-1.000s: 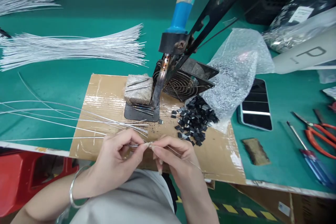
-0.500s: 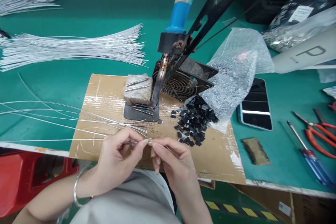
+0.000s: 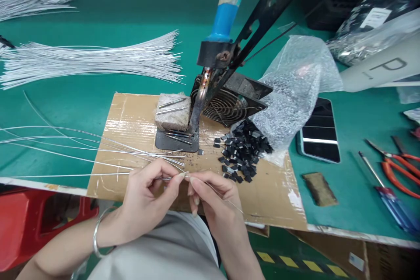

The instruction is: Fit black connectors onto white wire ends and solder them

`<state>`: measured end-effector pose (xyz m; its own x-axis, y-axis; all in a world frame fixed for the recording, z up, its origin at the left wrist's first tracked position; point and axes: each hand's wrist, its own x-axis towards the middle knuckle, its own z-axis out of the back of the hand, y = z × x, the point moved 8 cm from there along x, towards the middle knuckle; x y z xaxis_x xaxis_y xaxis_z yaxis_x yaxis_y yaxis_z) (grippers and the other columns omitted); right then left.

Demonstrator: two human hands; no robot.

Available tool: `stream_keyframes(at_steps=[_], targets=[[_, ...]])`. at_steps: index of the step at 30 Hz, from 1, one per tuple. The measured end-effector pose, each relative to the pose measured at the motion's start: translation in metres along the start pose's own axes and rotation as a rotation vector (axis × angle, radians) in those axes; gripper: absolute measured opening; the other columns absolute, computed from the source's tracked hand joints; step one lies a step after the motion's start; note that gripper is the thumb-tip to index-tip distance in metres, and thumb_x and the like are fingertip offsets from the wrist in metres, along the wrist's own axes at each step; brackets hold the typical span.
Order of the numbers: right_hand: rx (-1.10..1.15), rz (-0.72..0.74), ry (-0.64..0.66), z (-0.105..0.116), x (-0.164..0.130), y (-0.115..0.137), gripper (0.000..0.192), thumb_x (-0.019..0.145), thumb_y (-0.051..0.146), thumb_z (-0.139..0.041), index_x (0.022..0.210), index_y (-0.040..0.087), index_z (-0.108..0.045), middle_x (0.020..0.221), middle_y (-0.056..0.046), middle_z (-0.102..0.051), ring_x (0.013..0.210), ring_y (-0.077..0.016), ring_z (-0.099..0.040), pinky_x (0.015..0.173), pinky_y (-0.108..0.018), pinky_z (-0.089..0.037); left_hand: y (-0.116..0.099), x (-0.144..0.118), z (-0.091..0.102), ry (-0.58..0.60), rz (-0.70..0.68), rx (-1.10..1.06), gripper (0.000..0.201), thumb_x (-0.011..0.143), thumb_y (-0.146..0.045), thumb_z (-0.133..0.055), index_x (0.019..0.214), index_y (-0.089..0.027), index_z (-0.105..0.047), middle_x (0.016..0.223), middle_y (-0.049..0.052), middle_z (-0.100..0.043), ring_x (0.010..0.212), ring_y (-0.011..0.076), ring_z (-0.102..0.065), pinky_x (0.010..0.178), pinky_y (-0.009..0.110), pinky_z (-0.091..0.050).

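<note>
My left hand (image 3: 149,203) is closed, thumb and forefinger pinching a thin silvery wire (image 3: 72,176) that runs off to the left. Its tip meets that of my right hand (image 3: 218,199), also closed in a pinch. From the right fingers a finer wire end (image 3: 231,203) slants down across the palm. What lies exactly between the fingertips is too small to make out. Just beyond my hands, several loose wires (image 3: 138,152) fan out over a cardboard sheet (image 3: 127,113). A blue-handled soldering iron (image 3: 226,17) points down at a dark metal plate (image 3: 160,142).
Behind the plate are a stained block (image 3: 172,118) bearing thin metal rods and a black fan (image 3: 226,107). Small black pieces (image 3: 243,151) spill from a bubble-wrap bag (image 3: 295,83). Rightward lie a phone (image 3: 320,133), screwdriver (image 3: 390,201) and pliers (image 3: 397,170); wire bundles (image 3: 92,61) lie left.
Both hands keep their pinch at almost the same spot. Only a very slight shift of the fingers shows; the surrounding things have not moved.
</note>
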<state>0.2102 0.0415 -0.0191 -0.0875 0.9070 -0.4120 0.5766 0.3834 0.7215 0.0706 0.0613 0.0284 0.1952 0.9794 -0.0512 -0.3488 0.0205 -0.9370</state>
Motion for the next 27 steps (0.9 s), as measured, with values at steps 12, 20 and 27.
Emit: stream_keyframes(at_steps=[12,20,27], targets=[[0.006,-0.001,-0.012,-0.003,0.000,0.001,0.014,0.077,0.036,-0.088,0.077,0.022,-0.085,0.058,0.001,-0.066,0.044,-0.0071,-0.055,0.040,-0.015,-0.048,-0.016,0.003,0.005,-0.065,-0.125,0.093,0.015,0.095,-0.012,-0.064,0.082,-0.021,-0.064,0.060,-0.008,-0.053,0.048,0.0064,-0.032,0.042,0.020,-0.025],[-0.086,-0.064,0.036,0.003,0.002,0.003,0.019,0.082,0.037,-0.085,0.072,0.021,-0.081,0.059,0.002,-0.064,0.046,-0.0075,-0.057,0.042,-0.016,-0.049,-0.013,0.002,0.003,-0.044,-0.108,0.116,0.015,0.096,-0.015,-0.063,0.082,-0.020,-0.066,0.066,-0.004,-0.062,0.055,0.0081,-0.047,0.049,0.021,-0.036],[-0.035,-0.042,0.008,0.001,0.003,0.002,0.017,0.078,0.038,-0.087,0.077,0.022,-0.085,0.059,0.002,-0.065,0.046,-0.0074,-0.057,0.042,-0.016,-0.049,-0.005,0.001,0.002,-0.045,-0.037,0.066,0.016,0.097,-0.019,-0.062,0.082,-0.020,-0.065,0.059,-0.006,-0.056,0.047,0.0078,-0.037,0.043,0.022,-0.029]])
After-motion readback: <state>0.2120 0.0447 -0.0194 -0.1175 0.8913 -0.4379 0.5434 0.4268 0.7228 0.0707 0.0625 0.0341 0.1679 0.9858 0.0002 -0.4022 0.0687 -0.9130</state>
